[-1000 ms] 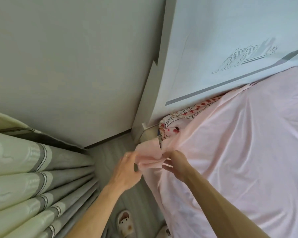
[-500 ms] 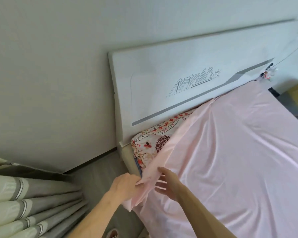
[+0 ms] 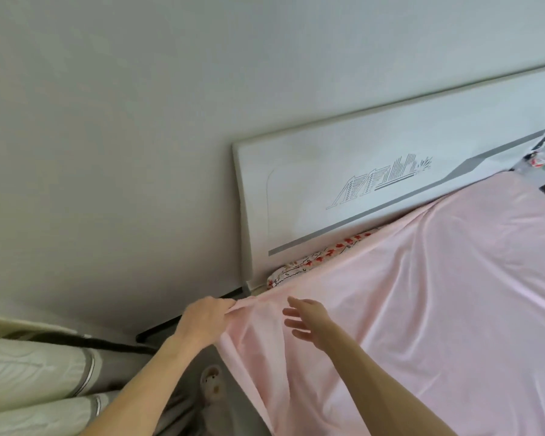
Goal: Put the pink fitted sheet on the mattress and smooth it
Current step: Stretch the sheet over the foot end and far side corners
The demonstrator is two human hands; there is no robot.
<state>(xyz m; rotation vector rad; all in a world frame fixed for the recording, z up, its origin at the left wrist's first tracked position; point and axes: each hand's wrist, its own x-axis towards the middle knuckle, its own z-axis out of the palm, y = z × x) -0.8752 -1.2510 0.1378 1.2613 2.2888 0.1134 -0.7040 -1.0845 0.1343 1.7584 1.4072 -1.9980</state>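
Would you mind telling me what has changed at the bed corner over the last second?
The right hand let go of the pink fitted sheet and now hovers open over it. The left hand drew the sheet's corner toward the headboard, so less of the floral mattress shows. The left hand still grips the corner.

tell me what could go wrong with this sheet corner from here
Only the left hand pinches the sheet corner; the right hand is open, so it may slip off. The flowered mattress edge shows by the headboard; pulling sideways could bare more.
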